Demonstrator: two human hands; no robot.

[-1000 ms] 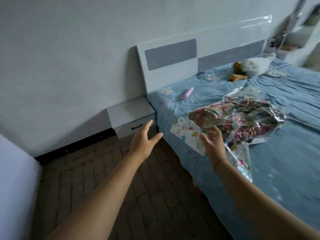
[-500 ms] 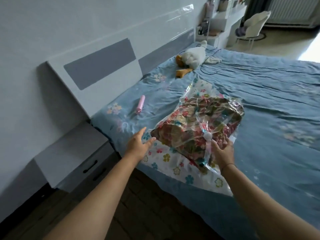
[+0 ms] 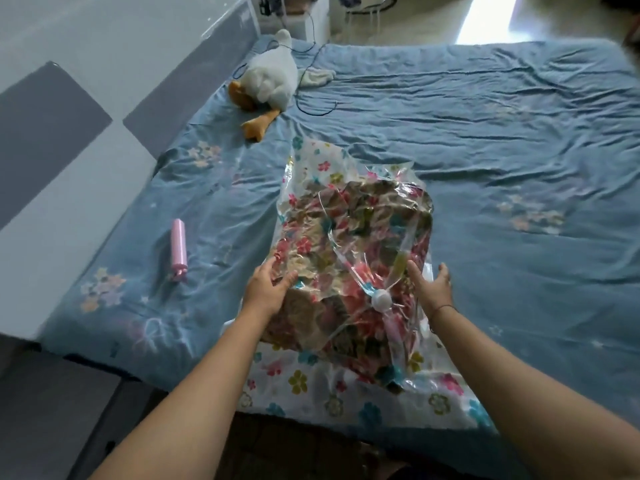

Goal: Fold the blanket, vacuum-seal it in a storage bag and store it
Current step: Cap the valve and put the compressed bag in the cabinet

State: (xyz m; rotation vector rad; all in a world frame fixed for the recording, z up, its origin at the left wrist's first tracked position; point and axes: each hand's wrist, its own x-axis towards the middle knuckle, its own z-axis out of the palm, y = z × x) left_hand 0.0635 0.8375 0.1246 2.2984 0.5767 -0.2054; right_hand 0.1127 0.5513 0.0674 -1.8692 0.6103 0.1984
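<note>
Left hand (image 3: 266, 291): fingers nearly straight, thumb spread, laid flat against the left flank of the storage bag (image 3: 311, 386) — it grips nothing. Right hand (image 3: 431, 289): also spread wide, palm turned toward the bag's right flank, thumb at the plastic. Whether its fingers touch the bag cannot be told.

Blanket (image 3: 349, 237): floral, sits inside the bag as a crumpled, compact block, with the clear film wrinkled tight over it. White round valve (image 3: 381, 300): on the bag's top face, between the two hands, nearer the right one.

The bag's flat flowered margin reaches the near edge of the bed (image 3: 502, 150), which has a blue sheet. Left of the bag and apart from it, a pink pump (image 3: 179, 252) lies on the sheet. Beyond the bag, toward the headboard (image 3: 86, 161) — a white plush duck (image 3: 273, 76), with a black cable (image 3: 313, 102) just beside it.
</note>
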